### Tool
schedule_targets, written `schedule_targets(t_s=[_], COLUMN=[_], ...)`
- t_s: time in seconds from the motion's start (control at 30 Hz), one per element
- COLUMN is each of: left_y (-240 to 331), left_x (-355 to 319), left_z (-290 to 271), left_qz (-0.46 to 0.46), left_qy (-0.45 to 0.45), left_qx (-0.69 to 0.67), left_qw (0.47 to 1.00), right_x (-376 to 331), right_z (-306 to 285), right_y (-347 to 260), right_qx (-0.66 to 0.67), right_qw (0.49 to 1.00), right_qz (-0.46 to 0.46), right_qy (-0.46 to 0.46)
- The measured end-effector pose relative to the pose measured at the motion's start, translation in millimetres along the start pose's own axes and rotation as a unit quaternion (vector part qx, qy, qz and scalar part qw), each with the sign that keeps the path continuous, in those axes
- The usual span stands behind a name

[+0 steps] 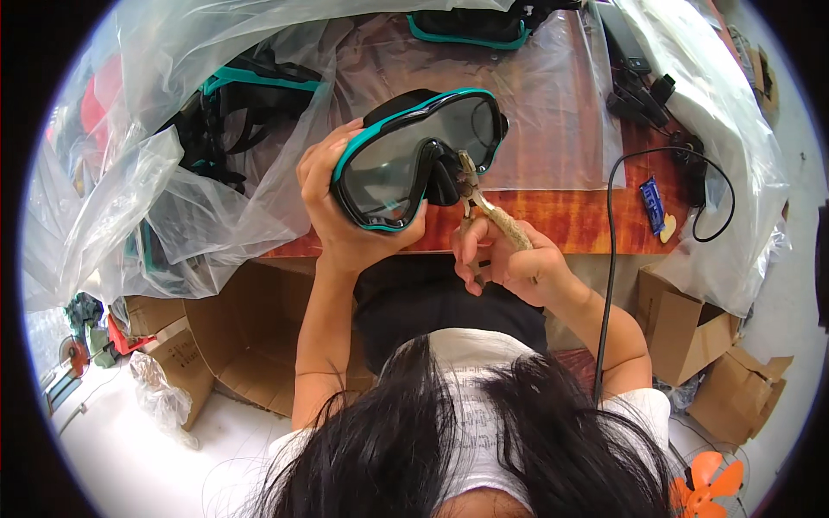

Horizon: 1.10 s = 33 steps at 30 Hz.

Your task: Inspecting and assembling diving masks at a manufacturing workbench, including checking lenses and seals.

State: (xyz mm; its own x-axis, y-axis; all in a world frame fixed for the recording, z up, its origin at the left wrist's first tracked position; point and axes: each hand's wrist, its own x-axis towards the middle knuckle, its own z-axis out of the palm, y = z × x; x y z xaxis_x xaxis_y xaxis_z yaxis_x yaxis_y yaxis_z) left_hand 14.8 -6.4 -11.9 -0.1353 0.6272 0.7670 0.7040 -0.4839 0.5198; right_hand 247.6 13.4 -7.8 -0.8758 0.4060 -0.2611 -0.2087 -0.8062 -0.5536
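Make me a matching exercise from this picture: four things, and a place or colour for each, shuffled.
Things:
1. central diving mask
2. pliers
3. small packet
4. fan blades

Places and colours:
A. orange, lower right
B. in the right hand
C. blue, on the table
D. in the left hand

Pairs: 1-D, 2-B, 3-C, 4-A

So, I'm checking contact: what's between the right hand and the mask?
The head view shows pliers running from the right hand up to the mask.
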Motion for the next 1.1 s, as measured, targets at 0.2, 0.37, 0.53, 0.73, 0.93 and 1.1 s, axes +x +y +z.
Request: schedule_targets(t_s=[0.2,0.37,0.53,0.73,0.93,1.1], left_y=[-6.5,-15.8,-17.1,-17.1,-14.3,-7.4], left_x=[-2.4,-10.7,-11.5,-8.6,-0.7,-3.3], left_z=[-1.8,-4.7,-17.3,-15.2,-1.2,-8.3], left_qz=[-0.018,-0.094,-0.164,-0.170,-0.142,-0.166], left_qy=[-0.011,-0.001,0.030,0.008,0.002,0.028], left_qx=[-0.006,-0.087,-0.073,-0.079,-0.079,-0.095], left_qw=[1.000,0.992,0.983,0.982,0.987,0.981], right_x=[0.9,-5.2,-34.8,-46.6,-27.4,-37.5], right_z=[0.9,4.5,-24.8,-27.6,-1.9,-23.7], right_y=[-2.4,-15.8,-28.9,-50.1,-39.7,-59.3], right_qx=[-0.010,-0.062,-0.258,-0.452,-0.174,-0.597], right_qw=[1.000,0.997,0.966,0.888,0.980,0.788], right_qz=[0.019,0.042,0.028,-0.026,0.041,-0.086], right_qy=[0.020,0.038,0.006,0.080,-0.084,0.123])
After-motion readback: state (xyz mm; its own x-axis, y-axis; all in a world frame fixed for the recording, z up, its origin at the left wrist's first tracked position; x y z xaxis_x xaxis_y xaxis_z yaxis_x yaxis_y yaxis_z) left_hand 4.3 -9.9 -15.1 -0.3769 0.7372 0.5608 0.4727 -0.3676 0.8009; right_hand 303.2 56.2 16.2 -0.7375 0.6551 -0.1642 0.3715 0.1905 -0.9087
